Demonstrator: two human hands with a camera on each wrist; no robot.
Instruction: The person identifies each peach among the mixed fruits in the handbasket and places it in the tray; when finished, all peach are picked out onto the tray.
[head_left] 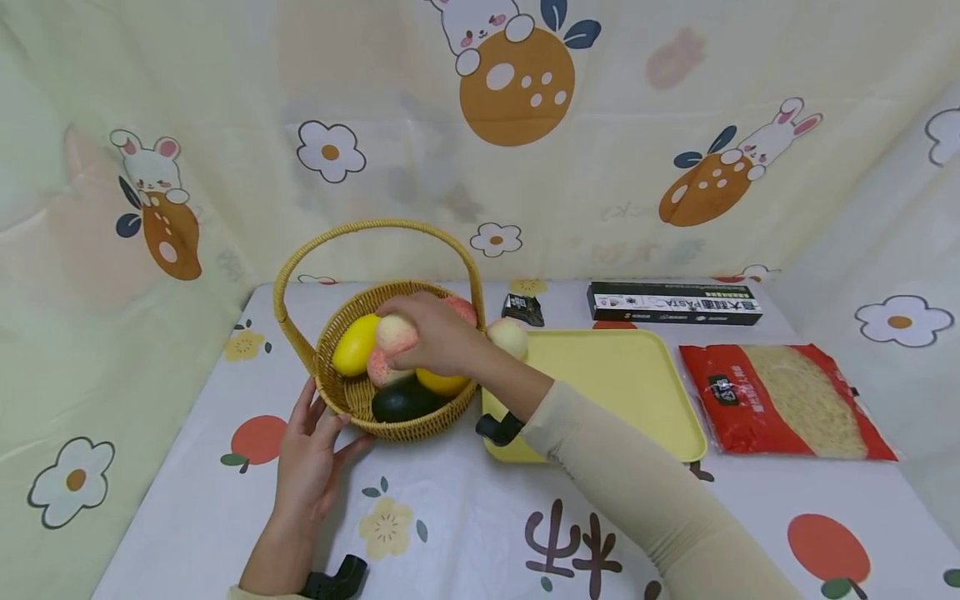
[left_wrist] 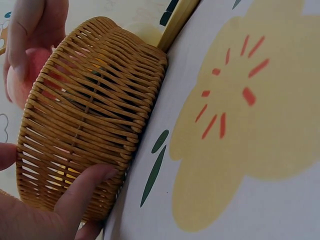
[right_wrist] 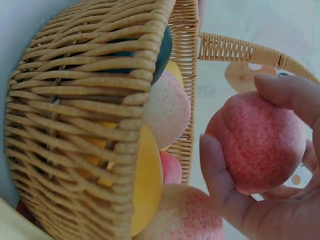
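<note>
Closest in, a cream sleeve [head_left: 660,500] runs from four o'clock to the right hand [head_left: 438,335] — and it's gripping a peach [head_left: 396,332], thumb and fingers round it, above the basket [head_left: 412,431]! Clock centred on that basket now: the left hand [head_left: 315,458] at seven, fingers extended, thumb resting on the wicker wall. Inside, a yellow fruit [head_left: 355,347] at ten, another at four, a dark fruit [head_left: 407,400] at six, a redder peach [head_left: 461,309] at two. Outside, toward three, a pale peach [head_left: 510,338] by the corner of the tray [head_left: 600,392]. Farther — black packet [head_left: 522,309] and box [head_left: 675,313] past two, red bag [head_left: 787,404] beyond the tray at three.
</note>
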